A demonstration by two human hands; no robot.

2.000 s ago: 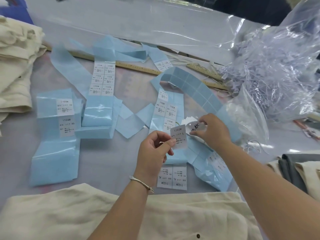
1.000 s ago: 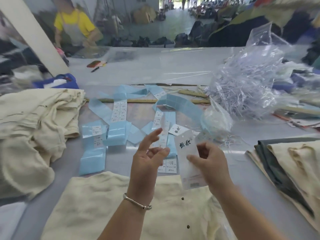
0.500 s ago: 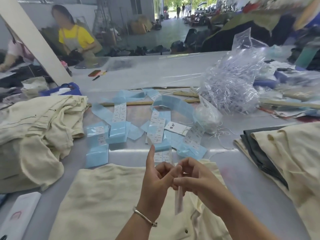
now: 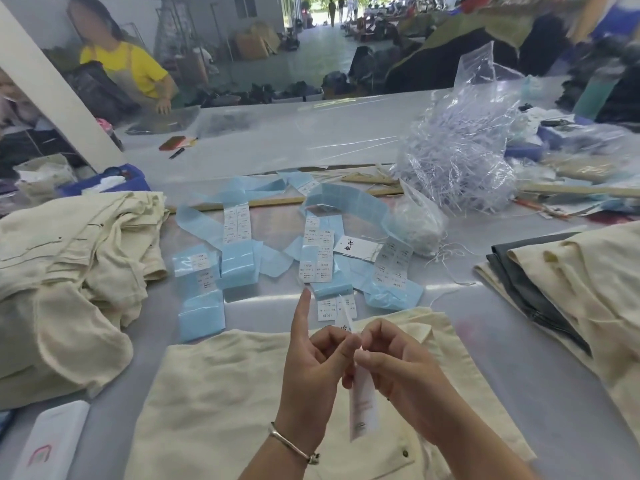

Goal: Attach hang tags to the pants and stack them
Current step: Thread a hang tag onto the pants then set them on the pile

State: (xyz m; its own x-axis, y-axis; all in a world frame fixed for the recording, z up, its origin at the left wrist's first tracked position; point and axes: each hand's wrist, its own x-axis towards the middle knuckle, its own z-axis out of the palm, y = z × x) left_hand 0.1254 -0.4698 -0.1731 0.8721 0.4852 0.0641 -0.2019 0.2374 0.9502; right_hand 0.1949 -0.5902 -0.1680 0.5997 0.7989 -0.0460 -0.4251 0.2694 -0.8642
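your left hand [image 4: 313,368] and right hand [image 4: 391,363] both pinch the long white paper hang tag [image 4: 362,407] above the flat cream cloth pants [image 4: 214,393]. you look mid-tagging; next, tie it on them.

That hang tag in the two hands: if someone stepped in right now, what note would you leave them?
Left hand: grip pinches the hang tag, index finger straight up.
Right hand: grip pinches the same tag near its top.
Cream pants lie flat below the hands; the tag is not yet on them.
Sticker strips and a spare tag lie beyond; a bag of strings sits to the right.
Folded pants are piled right, loose ones left.
Left to do: attach the tag, stack the pants.
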